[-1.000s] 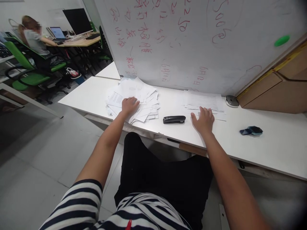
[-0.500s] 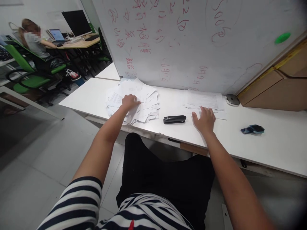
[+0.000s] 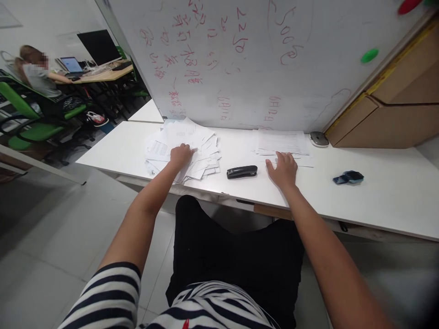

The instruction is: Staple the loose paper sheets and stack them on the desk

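The left hand [image 3: 181,156] lies, fingers bent, on a fanned pile of white printed sheets [image 3: 202,137] spanning the white desk [image 3: 380,196] from back edge to front; I cannot tell whether it pinches one. The right hand [image 3: 284,171], thumb spread wide, touches a neater white paper stack [image 3: 279,140]. A black oblong stapler [image 3: 242,172] lies between, nearer the front edge.

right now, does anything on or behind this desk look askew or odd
Yes, two things. The paper pile under the left hand is askew, its sheets fanned at mixed angles. Behind the desk, the red handwriting on the whiteboard runs sideways, as if the board were turned on its side.
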`<action>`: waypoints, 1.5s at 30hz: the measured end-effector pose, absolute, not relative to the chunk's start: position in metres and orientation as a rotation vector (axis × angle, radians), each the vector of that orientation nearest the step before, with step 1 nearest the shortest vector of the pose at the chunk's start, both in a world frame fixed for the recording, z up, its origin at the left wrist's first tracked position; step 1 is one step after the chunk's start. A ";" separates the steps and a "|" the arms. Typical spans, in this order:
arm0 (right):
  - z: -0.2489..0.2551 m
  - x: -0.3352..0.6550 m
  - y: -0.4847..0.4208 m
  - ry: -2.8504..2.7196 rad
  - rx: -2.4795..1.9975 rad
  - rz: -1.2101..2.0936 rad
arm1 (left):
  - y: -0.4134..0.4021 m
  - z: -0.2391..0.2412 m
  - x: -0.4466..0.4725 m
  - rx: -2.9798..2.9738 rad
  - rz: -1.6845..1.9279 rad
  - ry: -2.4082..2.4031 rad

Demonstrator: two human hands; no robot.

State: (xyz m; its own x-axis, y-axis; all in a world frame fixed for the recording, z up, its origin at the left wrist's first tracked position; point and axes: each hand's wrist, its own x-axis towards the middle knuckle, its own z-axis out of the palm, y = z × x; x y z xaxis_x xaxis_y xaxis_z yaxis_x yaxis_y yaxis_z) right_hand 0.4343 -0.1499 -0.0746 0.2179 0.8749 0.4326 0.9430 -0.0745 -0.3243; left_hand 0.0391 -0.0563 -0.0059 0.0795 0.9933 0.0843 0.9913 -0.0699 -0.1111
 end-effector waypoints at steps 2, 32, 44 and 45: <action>-0.075 0.434 -0.150 -1.673 -1.959 -0.167 | -0.053 -0.004 0.041 -2.204 0.056 -2.044; -0.040 0.338 -0.330 -0.796 -1.135 0.894 | -0.259 -0.019 0.149 -2.887 -0.983 -0.328; -0.091 0.334 -0.384 -0.302 -1.426 1.010 | -0.257 -0.049 0.119 -2.914 -0.717 -0.479; -0.090 0.337 -0.385 -0.312 -1.453 0.985 | -0.238 -0.040 0.110 -2.871 -0.721 -0.676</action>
